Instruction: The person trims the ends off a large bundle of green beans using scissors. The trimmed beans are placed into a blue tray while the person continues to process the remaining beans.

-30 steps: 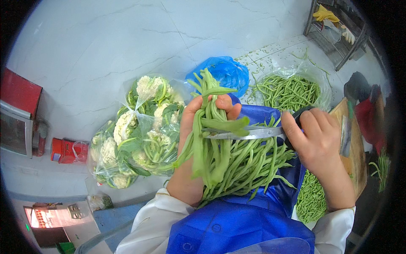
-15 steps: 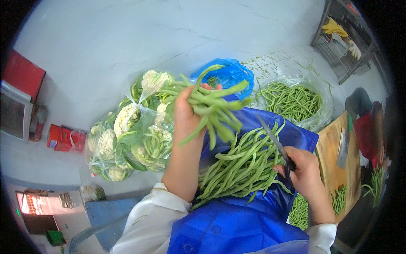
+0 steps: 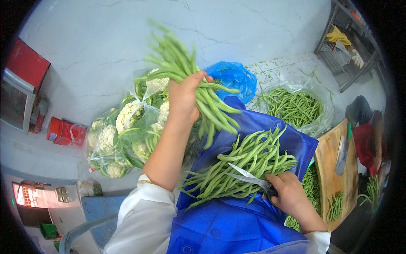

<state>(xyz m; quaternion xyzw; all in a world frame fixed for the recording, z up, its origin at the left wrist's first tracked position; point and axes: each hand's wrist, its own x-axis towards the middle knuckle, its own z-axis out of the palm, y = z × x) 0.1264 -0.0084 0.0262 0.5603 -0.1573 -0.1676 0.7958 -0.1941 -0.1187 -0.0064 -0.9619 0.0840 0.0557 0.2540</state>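
Note:
My left hand (image 3: 185,98) is closed round a bunch of green beans (image 3: 174,58), raised in front of me; the bean tips at the far end are blurred. In my right hand (image 3: 287,192) is a pair of scissors (image 3: 249,178), its dark handles mostly covered by my fingers. The scissor blades are spread and lie over a heap of green beans (image 3: 237,167) on the blue apron (image 3: 211,230) across my lap. My right fingers rest close against the edge of that heap.
Clear bags of cauliflower (image 3: 127,116) stand at left. Ahead are a blue plastic bag (image 3: 237,80) and a clear bag of green beans (image 3: 294,106). At right, a cleaver (image 3: 341,156) lies on a wooden board (image 3: 334,186); a metal rack (image 3: 353,46) stands farther off.
My left hand has swung the bean bunch up and to the left. My right hand has moved down and left, and the scissors now point left with their blades apart over the heap.

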